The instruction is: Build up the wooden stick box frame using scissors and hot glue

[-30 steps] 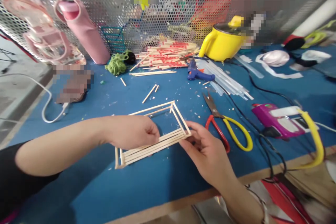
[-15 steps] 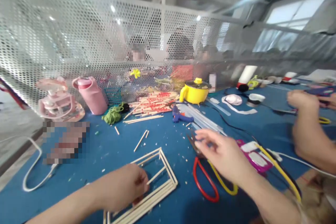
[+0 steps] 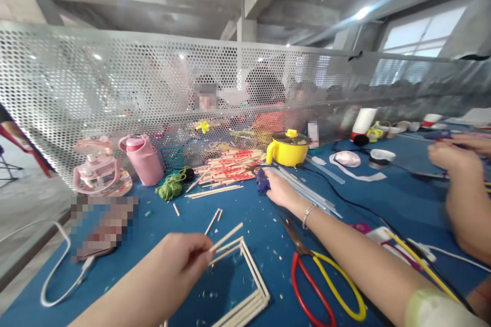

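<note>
My left hand [image 3: 182, 265] pinches a short wooden stick [image 3: 229, 235], which points up and to the right. Below it on the blue table lies a rectangular frame of glued wooden sticks [image 3: 255, 273], its near side cut off by the picture's lower edge and partly hidden by my left hand. My right hand [image 3: 283, 190] reaches out to the blue glue gun [image 3: 262, 182] and closes around it; the hand covers most of the gun. Under my right forearm are scissors [image 3: 301, 248] with one red and one yellow handle.
A pile of sticks [image 3: 230, 166], green yarn [image 3: 170, 188], a yellow pot [image 3: 289, 150] and clear glue sticks [image 3: 318, 196] lie toward the perforated screen [image 3: 126, 92]. A pink bottle [image 3: 142, 161] stands left. At right are a co-worker's hands [image 3: 456, 156] and cables.
My right hand has let go of the stick frame and moved forward to the glue gun. My left hand has lifted a short stick off the frame. The view has tilted up.
</note>
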### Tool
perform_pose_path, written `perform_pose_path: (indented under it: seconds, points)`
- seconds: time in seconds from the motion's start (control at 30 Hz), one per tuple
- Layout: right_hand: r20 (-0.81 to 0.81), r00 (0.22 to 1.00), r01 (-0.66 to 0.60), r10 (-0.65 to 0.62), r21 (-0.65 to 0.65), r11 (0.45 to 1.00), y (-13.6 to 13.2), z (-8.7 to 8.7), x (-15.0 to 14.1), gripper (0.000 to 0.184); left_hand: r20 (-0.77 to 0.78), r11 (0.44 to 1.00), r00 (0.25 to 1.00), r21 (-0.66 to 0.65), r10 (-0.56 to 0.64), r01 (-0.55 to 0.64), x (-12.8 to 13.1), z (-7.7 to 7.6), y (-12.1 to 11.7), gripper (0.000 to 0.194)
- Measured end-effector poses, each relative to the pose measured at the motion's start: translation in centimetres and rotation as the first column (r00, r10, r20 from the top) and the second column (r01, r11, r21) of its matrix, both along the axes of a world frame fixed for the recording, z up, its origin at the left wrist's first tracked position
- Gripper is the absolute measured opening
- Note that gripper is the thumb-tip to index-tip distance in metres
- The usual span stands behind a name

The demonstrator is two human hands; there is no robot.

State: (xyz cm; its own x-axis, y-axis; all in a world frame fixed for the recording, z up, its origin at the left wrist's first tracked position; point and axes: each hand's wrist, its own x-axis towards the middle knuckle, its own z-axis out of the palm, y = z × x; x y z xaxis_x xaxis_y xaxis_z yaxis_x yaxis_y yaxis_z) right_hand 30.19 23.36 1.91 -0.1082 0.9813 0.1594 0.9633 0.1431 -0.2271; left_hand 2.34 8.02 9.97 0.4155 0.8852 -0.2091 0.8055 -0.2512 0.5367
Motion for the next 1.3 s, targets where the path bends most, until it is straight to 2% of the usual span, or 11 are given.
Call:
perform_pose_path:
  seconds: [0.1, 0.17, 0.27, 0.3, 0.37, 0.43, 0.53, 0.67, 0.87, 1.07, 1.3]
  points:
    - [-0.178, 0.983, 0.054, -0.038, 0.086, 0.995, -1.0, 1.1, 0.9, 0.034, 0.09, 0.991, 0.996, 0.132, -0.013, 0.001, 0.1, -0.5, 2.4, 0.039]
    - [-0.291, 0.957, 0.054, -0.02, 0.108, 0.993, -2.5, 2.4, 1.2, 0.032, 0.152, 0.975, 0.988, 0.22, -0.019, -0.015, 0.2, -1.2, 4.0, 0.035]
    - [-0.435, 0.897, -0.053, 0.085, 0.085, 0.995, -6.3, 4.7, 1.3, 0.037, 0.254, 0.947, 0.967, 0.317, -0.032, -0.052, 0.0, -2.3, 5.5, 0.03]
    - [-0.495, 0.857, -0.111, 0.142, 0.092, 0.99, -7.9, 5.3, 1.3, 0.039, 0.287, 0.94, 0.957, 0.335, -0.041, -0.061, -0.1, -2.6, 5.6, 0.029]
    - [-0.657, 0.708, -0.259, 0.26, 0.101, 0.961, -11.0, 6.4, 1.2, 0.037, 0.342, 0.932, 0.938, 0.355, -0.063, -0.066, -0.4, -3.0, 5.6, 0.027]
    - [-0.695, 0.664, -0.276, 0.276, 0.115, 0.954, -13.6, 7.0, 1.0, 0.033, 0.374, 0.932, 0.924, 0.357, -0.073, -0.07, -0.5, -3.3, 5.4, 0.027]
    - [-0.657, 0.69, -0.259, 0.305, 0.169, 0.951, -15.5, 7.2, 0.4, 0.026, 0.399, 0.933, 0.914, 0.352, -0.077, -0.075, -0.5, -3.4, 5.0, 0.026]
    - [-0.677, 0.668, -0.216, 0.309, 0.221, 0.951, -15.7, 6.8, -0.1, 0.026, 0.426, 0.937, 0.901, 0.341, -0.084, -0.074, -0.6, -3.3, 4.6, 0.025]
    - [-0.724, 0.633, -0.199, 0.274, 0.19, 0.961, -15.8, 6.6, -0.1, 0.025, 0.435, 0.938, 0.896, 0.338, -0.087, -0.073, -0.7, -3.2, 4.2, 0.025]
    - [-0.681, 0.655, -0.23, 0.327, 0.232, 0.945, -15.8, 6.8, -0.3, 0.023, 0.439, 0.94, 0.894, 0.334, -0.094, -0.065, -0.5, -3.1, 4.1, 0.023]
    - [-0.64, 0.697, -0.238, 0.322, 0.217, 0.947, -15.8, 6.9, -0.3, 0.024, 0.45, 0.939, 0.887, 0.338, -0.104, -0.062, -0.8, -3.1, 4.1, 0.023]
